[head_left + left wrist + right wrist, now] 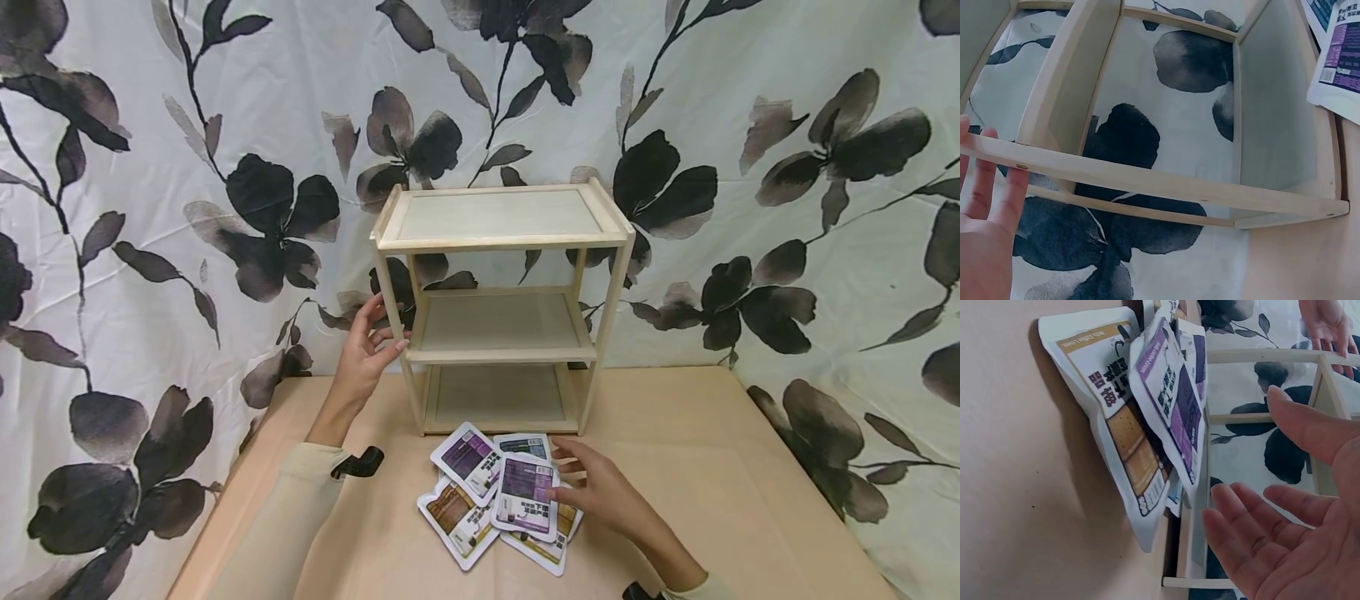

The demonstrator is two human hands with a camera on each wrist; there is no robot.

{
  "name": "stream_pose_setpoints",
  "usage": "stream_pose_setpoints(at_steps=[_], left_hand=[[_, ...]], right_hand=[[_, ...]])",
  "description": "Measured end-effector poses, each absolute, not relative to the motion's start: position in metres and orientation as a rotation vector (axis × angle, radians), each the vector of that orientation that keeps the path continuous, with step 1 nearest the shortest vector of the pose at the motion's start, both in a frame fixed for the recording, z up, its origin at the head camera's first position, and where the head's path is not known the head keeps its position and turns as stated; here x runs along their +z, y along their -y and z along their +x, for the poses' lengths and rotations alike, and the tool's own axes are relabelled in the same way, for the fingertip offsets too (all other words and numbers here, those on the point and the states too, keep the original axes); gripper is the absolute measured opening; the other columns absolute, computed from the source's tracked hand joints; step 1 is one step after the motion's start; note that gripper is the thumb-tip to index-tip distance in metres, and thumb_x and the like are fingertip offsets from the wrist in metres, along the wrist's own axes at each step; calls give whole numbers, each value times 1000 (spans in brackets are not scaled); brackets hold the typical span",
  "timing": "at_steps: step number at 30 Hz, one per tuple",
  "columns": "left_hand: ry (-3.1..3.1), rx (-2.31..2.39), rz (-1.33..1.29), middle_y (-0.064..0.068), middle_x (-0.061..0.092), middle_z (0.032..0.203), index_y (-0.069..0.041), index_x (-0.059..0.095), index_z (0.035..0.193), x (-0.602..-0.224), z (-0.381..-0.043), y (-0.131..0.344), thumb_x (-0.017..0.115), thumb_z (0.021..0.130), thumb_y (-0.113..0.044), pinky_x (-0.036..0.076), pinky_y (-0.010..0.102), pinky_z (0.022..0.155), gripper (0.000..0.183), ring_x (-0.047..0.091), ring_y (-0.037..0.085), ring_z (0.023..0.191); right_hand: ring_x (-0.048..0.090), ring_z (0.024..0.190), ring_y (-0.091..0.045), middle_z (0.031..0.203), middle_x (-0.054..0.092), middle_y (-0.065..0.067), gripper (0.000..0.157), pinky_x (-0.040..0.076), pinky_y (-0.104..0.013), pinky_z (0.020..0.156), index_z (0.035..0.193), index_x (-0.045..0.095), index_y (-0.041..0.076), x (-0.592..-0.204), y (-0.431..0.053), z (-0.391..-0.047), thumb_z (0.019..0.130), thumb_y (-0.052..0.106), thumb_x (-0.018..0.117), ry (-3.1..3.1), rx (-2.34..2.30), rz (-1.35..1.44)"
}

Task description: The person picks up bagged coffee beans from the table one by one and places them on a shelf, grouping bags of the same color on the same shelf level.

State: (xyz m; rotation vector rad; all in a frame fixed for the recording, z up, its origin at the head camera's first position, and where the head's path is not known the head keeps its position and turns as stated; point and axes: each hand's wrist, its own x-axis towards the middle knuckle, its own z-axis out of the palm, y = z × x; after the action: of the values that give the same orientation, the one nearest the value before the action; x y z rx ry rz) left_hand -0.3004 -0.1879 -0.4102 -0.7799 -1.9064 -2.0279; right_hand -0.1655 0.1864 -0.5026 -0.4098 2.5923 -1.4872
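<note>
A three-tier wooden shelf (498, 361) with pale panels stands upright at the back of the table. My left hand (363, 350) holds its left front post, thumb in front and some fingers behind; in the left wrist view the fingers (1007, 203) pass behind the post (1147, 178). Several white snack pouches lie overlapping before the shelf, among them a purple-printed pouch (525, 496) on top and a brown-printed pouch (459, 521). Beside the pile's right edge is my right hand (600, 487), fingers spread and holding nothing; the right wrist view shows a gap between it and the pouches.
The light-coloured table (712, 483) extends to both sides of the shelf. Behind it hangs a white cloth (300, 83) with dark flowers. The shelf's front bottom edge lies close to the back of the pouch pile.
</note>
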Motion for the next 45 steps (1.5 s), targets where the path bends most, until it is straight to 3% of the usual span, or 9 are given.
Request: stream_pose_setpoints(at_steps=[4, 11, 18, 24, 28, 31, 36, 40, 45], left_hand=[[1907, -2031, -770, 28, 46, 139, -10, 34, 155, -409, -302, 188, 63, 90, 16, 56, 25, 90, 76, 66, 21, 108], [1928, -1991, -750, 25, 56, 123, 5, 43, 142, -407, -301, 190, 66, 89, 15, 56, 25, 89, 59, 64, 15, 104], [1939, -1998, -739, 6, 61, 115, 4, 44, 142, -409, -303, 192, 66, 89, 14, 55, 26, 90, 58, 64, 15, 105], [1936, -1986, -751, 8, 61, 116, 7, 42, 142, -408, -304, 191, 66, 89, 14, 54, 26, 90, 58, 63, 21, 106], [1939, -1986, -731, 5, 62, 114, 7, 43, 141, -406, -304, 190, 66, 89, 14, 54, 26, 90, 57, 63, 17, 105], [1942, -1987, -724, 2, 62, 114, 8, 42, 141, -406, -304, 190, 66, 89, 14, 54, 26, 90, 58, 62, 20, 106], [1944, -1994, -729, 13, 61, 116, 7, 43, 141, -406, -303, 190, 66, 89, 14, 54, 27, 91, 58, 60, 31, 109], [1942, -1997, -735, 25, 58, 118, 6, 44, 141, -407, -302, 189, 66, 89, 14, 55, 28, 91, 57, 58, 34, 109], [1953, -1988, -739, 6, 63, 114, 10, 40, 142, -407, -302, 189, 66, 89, 14, 55, 26, 90, 59, 60, 25, 107]], right_hand=[[63, 112, -42, 131, 58, -28, 80, 57, -52, 88, 146, 45, -3, -507, -185, -166, 81, 16, 86, -2609, -1492, -404], [64, 108, -36, 128, 61, -22, 78, 57, -48, 87, 144, 51, 0, -517, -180, -169, 78, 16, 89, -2648, -1475, -333], [64, 109, -34, 131, 61, -21, 79, 57, -47, 87, 142, 53, -2, -524, -174, -171, 76, 20, 91, -2701, -1436, -253], [64, 109, -33, 128, 62, -16, 73, 55, -49, 90, 135, 60, 1, -526, -171, -173, 73, 22, 93, -2795, -1360, -169], [62, 101, -25, 121, 63, -11, 70, 53, -40, 83, 133, 63, 3, -530, -169, -175, 72, 19, 93, -2803, -1346, -155], [56, 92, -21, 110, 61, -9, 72, 47, -31, 75, 133, 63, 4, -534, -166, -176, 70, 18, 94, -2795, -1325, -176], [49, 86, -20, 99, 54, -7, 77, 39, -26, 70, 136, 62, 5, -541, -162, -175, 68, 19, 95, -2801, -1295, -217], [50, 87, -18, 104, 54, -8, 76, 44, -26, 73, 136, 63, 7, -548, -158, -174, 67, 12, 94, -2818, -1354, -235], [54, 91, -17, 113, 56, -10, 66, 52, -28, 77, 131, 67, 12, -551, -155, -172, 70, 1, 90, -2814, -1458, -277]])
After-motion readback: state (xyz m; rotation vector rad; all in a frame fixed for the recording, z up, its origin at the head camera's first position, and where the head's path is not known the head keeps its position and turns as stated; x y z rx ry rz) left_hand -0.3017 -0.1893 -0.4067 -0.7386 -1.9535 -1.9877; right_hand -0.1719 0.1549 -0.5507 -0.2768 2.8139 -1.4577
